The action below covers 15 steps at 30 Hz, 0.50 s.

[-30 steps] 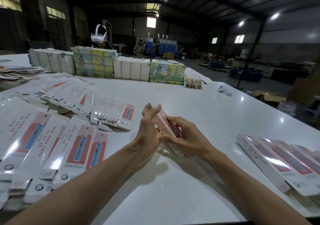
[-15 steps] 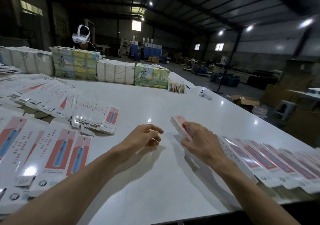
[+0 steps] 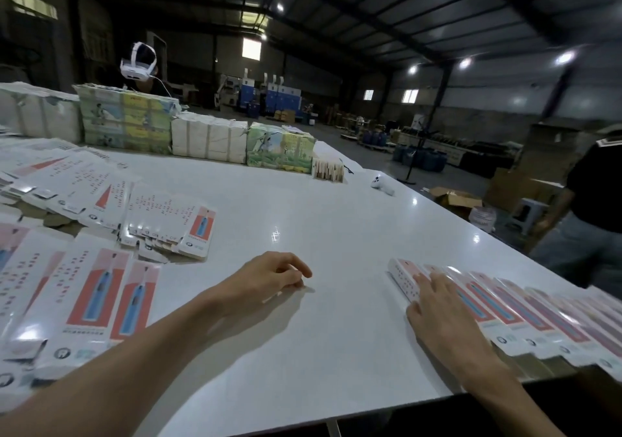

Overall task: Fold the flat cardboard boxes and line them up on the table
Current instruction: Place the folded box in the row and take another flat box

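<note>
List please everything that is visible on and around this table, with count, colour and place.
table: one, white, centre.
flat boxes: many, white with red panels, left.
folded boxes: one row, count unclear, white-pink, right edge.
wrapped bundles: several, white or green-yellow, far edge.
controller: one, white, far right of table.
person with headset: one, white headset, behind bundles.
person in black top: one, standing at right.
left hand: loosely curled, empty, over table middle.
right hand: fingers flat on the leftmost folded box.
</note>
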Tool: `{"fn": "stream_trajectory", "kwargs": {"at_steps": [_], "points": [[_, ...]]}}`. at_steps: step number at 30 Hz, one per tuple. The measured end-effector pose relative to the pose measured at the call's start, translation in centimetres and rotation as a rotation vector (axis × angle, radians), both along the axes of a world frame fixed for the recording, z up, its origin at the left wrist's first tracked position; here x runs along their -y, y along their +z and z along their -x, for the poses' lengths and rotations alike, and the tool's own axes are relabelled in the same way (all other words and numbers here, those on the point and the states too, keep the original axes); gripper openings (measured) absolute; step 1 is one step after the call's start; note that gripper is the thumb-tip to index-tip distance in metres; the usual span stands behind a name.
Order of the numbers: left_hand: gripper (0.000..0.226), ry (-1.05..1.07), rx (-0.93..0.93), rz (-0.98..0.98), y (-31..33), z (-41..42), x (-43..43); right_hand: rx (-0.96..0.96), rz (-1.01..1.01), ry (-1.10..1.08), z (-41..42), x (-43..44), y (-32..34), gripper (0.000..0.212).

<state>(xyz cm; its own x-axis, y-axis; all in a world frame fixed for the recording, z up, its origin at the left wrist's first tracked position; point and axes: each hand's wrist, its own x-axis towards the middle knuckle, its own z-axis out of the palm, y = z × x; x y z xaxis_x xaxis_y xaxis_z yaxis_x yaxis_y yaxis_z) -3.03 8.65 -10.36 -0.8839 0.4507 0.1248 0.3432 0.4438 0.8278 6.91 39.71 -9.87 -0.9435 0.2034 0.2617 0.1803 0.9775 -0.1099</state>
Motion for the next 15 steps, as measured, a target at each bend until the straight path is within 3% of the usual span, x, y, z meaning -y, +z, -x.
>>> {"fn": "stream_trajectory", "kwargs": {"at_steps": [5,9,13,15], "points": [[0.023,-0.003,-0.003,0.003,0.1,-0.3,-0.1,0.004,-0.086,-0.018,-0.5,0.8,1.5,0.056],[0.025,0.031,-0.037,-0.031,0.1,-0.3,-0.1,-0.123,-0.085,0.125,3.4,5.3,3.9,0.046],[0.028,0.175,-0.064,-0.147,-0.4,-0.6,-0.3,-0.223,-0.030,0.285,9.1,10.6,5.0,0.028],[0.024,0.276,-0.173,-0.045,-0.6,-0.8,-0.4,-0.213,0.024,0.311,11.2,12.9,4.8,0.024]]}}
